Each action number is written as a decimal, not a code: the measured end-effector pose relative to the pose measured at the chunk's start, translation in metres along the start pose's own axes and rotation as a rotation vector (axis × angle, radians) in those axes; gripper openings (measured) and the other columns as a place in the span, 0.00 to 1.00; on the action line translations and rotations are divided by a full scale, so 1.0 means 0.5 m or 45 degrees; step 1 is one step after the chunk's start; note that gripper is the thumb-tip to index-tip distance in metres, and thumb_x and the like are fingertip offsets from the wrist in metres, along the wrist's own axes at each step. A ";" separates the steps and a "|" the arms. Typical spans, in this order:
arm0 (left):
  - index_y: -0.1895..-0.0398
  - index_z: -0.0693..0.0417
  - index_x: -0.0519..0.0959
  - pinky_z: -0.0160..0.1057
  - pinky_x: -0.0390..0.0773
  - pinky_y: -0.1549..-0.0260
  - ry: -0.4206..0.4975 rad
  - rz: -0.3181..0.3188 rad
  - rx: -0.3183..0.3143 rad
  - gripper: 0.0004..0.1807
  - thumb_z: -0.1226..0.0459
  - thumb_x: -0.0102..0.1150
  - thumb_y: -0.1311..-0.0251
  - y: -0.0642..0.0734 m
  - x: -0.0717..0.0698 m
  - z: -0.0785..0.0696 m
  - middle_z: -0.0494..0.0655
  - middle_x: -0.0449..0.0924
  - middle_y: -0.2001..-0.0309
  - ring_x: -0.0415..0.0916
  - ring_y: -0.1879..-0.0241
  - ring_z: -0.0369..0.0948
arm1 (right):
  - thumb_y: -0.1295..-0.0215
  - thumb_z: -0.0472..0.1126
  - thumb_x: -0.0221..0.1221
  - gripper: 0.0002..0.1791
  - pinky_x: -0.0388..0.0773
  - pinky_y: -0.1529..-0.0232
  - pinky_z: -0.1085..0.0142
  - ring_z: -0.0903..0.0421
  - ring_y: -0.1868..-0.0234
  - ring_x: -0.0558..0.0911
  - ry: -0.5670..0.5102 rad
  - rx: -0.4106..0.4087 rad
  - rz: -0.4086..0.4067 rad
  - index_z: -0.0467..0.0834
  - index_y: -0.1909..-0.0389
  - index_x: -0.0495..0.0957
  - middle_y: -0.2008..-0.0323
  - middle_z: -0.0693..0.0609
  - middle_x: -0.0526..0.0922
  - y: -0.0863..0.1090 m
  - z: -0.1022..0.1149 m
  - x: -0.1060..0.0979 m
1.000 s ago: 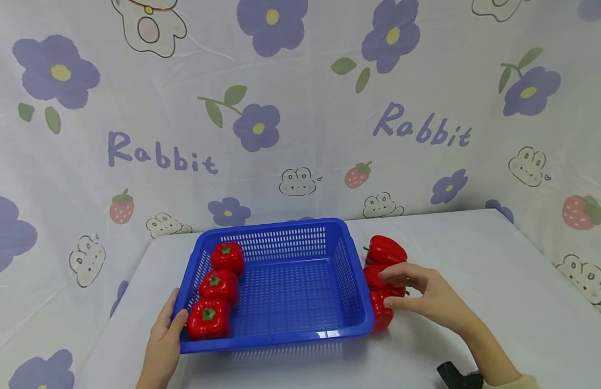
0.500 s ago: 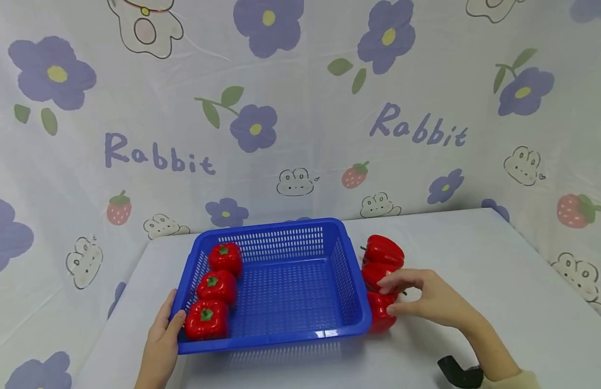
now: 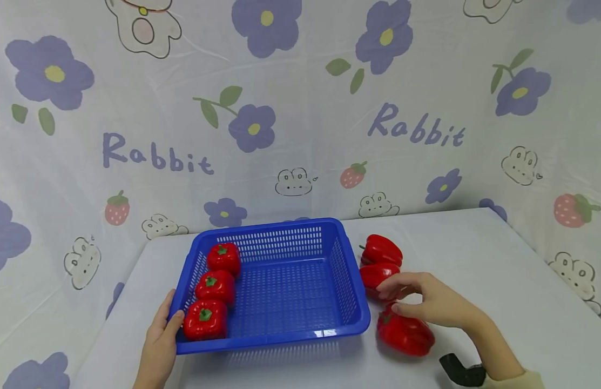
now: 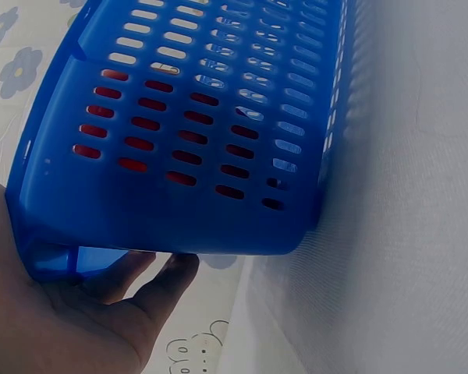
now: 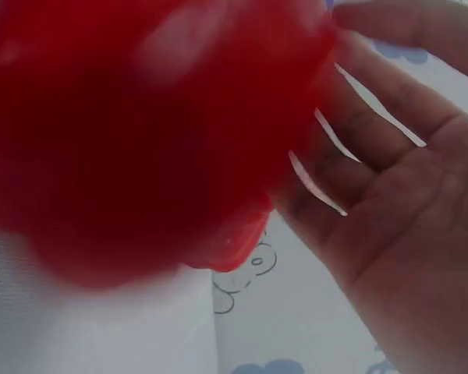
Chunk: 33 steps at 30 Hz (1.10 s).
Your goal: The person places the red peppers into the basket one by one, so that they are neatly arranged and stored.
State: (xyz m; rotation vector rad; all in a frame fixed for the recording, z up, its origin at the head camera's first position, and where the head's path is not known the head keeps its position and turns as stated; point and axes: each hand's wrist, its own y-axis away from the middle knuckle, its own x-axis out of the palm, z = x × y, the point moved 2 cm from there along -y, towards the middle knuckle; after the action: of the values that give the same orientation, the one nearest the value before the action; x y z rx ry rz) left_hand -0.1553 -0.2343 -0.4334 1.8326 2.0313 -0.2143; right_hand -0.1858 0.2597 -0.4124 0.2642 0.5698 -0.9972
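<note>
A blue plastic basket point(image 3: 285, 339) stands on the white table, with three red bell peppers point(image 3: 205, 320) lined up along its left side. My left hand point(image 3: 158, 343) grips the basket's left rim near the front corner, thumb on top and fingers outside. To the right of the basket, my right hand point(image 3: 426, 302) pinches a red bell pepper point(image 3: 408, 334) at its stem end, the pepper tilted with its body toward me. In the right wrist view this pepper point(image 5: 140, 140) is blurred and covers much of the hand's fingertips.
Two more red bell peppers, one at the back point(image 3: 382, 250) and one nearer point(image 3: 375, 274), lie against the basket's right side, just beyond my right hand. A patterned cloth point(image 3: 300, 135) hangs behind the white table point(image 3: 475, 254).
The nearest pepper on the right has come away from the basket and swung right and toward me, under my right hand. My left hand and the basket stay put.
</note>
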 end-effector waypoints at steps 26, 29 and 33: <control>0.20 0.52 0.37 0.60 0.50 0.35 0.037 -0.007 -0.004 0.35 0.55 0.36 0.22 0.002 -0.004 0.006 0.57 0.37 0.22 0.38 0.26 0.59 | 0.41 0.44 0.70 0.25 0.80 0.56 0.68 0.45 0.49 0.80 0.056 0.083 -0.238 0.42 0.43 0.77 0.49 0.49 0.82 0.033 0.013 -0.026; 0.20 0.52 0.37 0.60 0.50 0.34 0.045 -0.010 0.000 0.35 0.55 0.36 0.23 -0.001 -0.002 0.005 0.55 0.37 0.22 0.38 0.25 0.58 | 0.39 0.44 0.68 0.29 0.81 0.54 0.64 0.45 0.45 0.78 0.048 0.049 -0.329 0.45 0.38 0.74 0.43 0.49 0.78 0.051 0.017 -0.038; 0.20 0.52 0.37 0.59 0.50 0.34 0.046 -0.009 0.014 0.35 0.55 0.36 0.23 -0.004 0.000 0.004 0.55 0.38 0.22 0.38 0.25 0.57 | 0.40 0.46 0.69 0.36 0.80 0.52 0.47 0.39 0.38 0.72 0.090 0.072 -0.278 0.54 0.30 0.68 0.35 0.48 0.71 0.078 0.008 -0.038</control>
State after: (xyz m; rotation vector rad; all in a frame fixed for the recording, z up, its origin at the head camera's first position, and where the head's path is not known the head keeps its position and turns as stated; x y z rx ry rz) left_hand -0.1569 -0.2354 -0.4354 1.8493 2.0651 -0.1956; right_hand -0.1591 0.2921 -0.4000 0.2922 0.6451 -1.2202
